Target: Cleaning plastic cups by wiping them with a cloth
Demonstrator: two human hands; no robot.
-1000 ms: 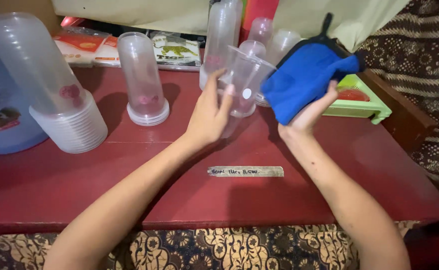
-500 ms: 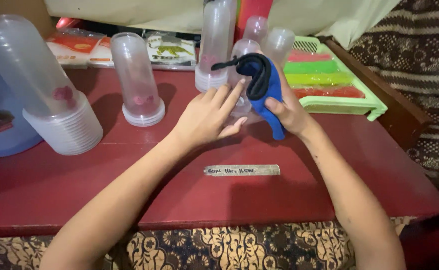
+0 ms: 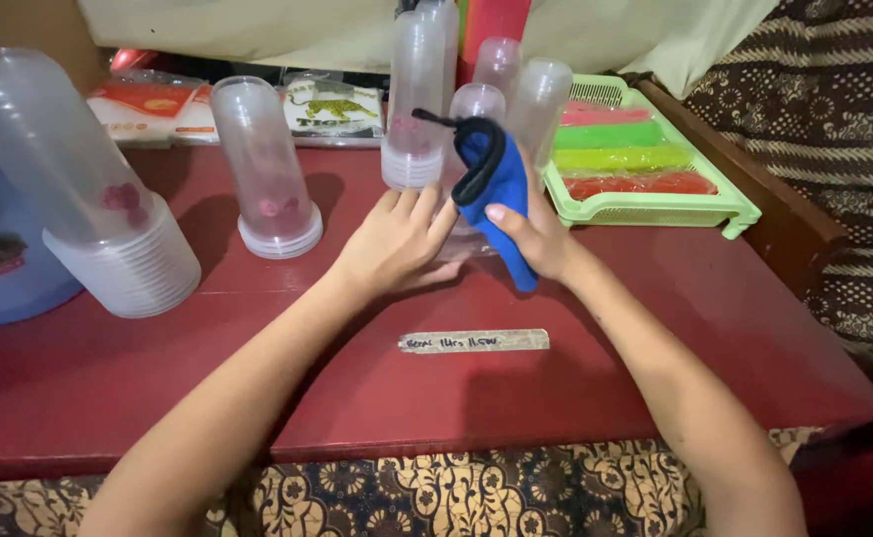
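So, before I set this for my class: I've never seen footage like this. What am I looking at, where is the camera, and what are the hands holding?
The camera sits on a person's head and looks down, so the two bare arms reaching in from below are that person's own. No machine is involved. The right hand grips a blue cloth with black trim. The left hand rests against a clear plastic cup partly hidden behind the cloth. They work over a red table. On it stand several tall stacks of clear plastic cups, a green tray with coloured strips inside, some flat packets at the back, and a strip of tape with handwriting.
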